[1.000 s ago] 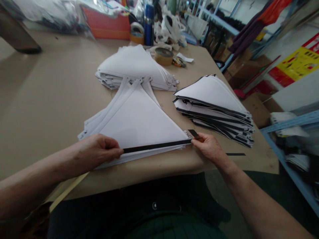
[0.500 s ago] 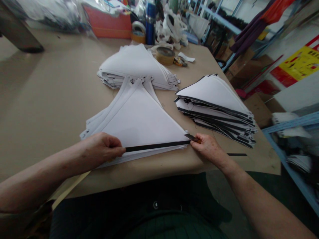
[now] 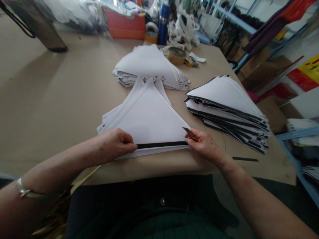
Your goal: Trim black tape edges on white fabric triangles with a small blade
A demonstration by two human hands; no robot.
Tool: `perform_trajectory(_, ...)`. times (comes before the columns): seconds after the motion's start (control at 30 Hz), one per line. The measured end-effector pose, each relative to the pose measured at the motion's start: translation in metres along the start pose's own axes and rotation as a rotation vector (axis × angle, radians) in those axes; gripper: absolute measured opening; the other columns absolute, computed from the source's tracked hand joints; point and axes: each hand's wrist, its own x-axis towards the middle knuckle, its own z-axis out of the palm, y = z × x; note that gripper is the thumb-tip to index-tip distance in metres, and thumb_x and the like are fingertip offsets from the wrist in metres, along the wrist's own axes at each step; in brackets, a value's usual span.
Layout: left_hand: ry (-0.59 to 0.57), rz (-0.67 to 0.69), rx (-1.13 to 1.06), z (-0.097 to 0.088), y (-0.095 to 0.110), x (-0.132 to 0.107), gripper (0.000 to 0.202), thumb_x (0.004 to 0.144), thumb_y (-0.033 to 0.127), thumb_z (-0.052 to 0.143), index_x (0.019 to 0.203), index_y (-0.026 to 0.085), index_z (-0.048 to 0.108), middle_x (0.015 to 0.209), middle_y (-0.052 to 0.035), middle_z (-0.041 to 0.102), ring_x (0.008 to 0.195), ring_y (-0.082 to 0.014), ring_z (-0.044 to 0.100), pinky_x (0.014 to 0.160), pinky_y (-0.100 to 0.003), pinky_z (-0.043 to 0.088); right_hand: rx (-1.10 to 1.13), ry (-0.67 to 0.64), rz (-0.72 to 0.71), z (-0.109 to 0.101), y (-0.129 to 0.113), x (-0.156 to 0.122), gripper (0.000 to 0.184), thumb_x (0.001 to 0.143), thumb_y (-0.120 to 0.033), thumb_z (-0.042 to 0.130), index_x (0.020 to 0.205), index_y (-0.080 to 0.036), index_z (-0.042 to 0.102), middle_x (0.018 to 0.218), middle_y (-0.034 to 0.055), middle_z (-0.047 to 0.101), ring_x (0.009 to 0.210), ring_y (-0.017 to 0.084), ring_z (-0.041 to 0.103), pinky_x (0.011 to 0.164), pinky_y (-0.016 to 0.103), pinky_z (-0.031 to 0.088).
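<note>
A narrow black tape strip (image 3: 161, 144) lies along the near edge of the top white fan-shaped panel (image 3: 154, 116), on a loose fanned stack. My left hand (image 3: 119, 143) is closed in a pinch on the strip's left end. A pale yellowish ribbon (image 3: 86, 179) trails from beneath that hand over the table edge. At the strip's right end, my right hand (image 3: 205, 146) is closed round a small knife (image 3: 189, 132), its dark blade pointing up and left over the panel's corner. The fingertips of this hand also touch the strip.
Behind lies a pile of white panels (image 3: 147, 63); at right, a pile of black-edged panels (image 3: 226, 109). A short black strip (image 3: 245, 159) rests near the table's front right. Tape rolls (image 3: 176, 55), a blue bottle (image 3: 163, 25) and plastic bags (image 3: 184, 28) stand farther back.
The view has shifted, so most things appear farther right. The knife blade has swung to point more upward. Both hands stay at the ends of the black tape strip, which now lies more level.
</note>
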Motion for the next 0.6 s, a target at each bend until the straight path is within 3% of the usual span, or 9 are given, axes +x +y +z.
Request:
perform_trajectory(0.23,-0.003,-0.053,-0.065,-0.004,-0.021,-0.013,0.032,0.076,0.04,0.052,0.06,0.014,0.061,0.051,0.0042,0.04,0.05,-0.0088,0.034,0.048,-0.021,0.024,-0.246,-0.054,-0.004,0.0,-0.006,-0.001,0.014,0.078,-0.021,0.051,0.089,-0.019,0.059,0.074,0.0011,0.063,0.067,0.014,0.056,0.064,0.026,0.038)
perform_trajectory(0.47,0.048,-0.152,-0.145,-0.016,-0.064,-0.034,0.029,0.073,0.039,0.054,0.063,0.013,0.062,0.051,0.0042,0.039,0.049,-0.0078,0.032,0.047,-0.019,0.021,-0.224,-0.044,0.014,0.002,-0.001,0.003,0.023,0.077,-0.026,0.056,0.099,-0.02,0.061,0.08,0.0037,0.066,0.077,0.018,0.061,0.069,0.028,0.043)
perform_trajectory(0.6,0.084,-0.265,-0.178,-0.024,-0.085,-0.046,0.028,0.071,0.039,0.053,0.069,0.013,0.065,0.053,0.0038,0.043,0.049,-0.0093,0.038,0.047,-0.018,0.028,-0.177,-0.038,0.034,0.002,0.008,0.003,0.026,0.076,-0.029,0.058,0.1,-0.019,0.06,0.087,0.0054,0.067,0.079,0.019,0.062,0.071,0.029,0.046)
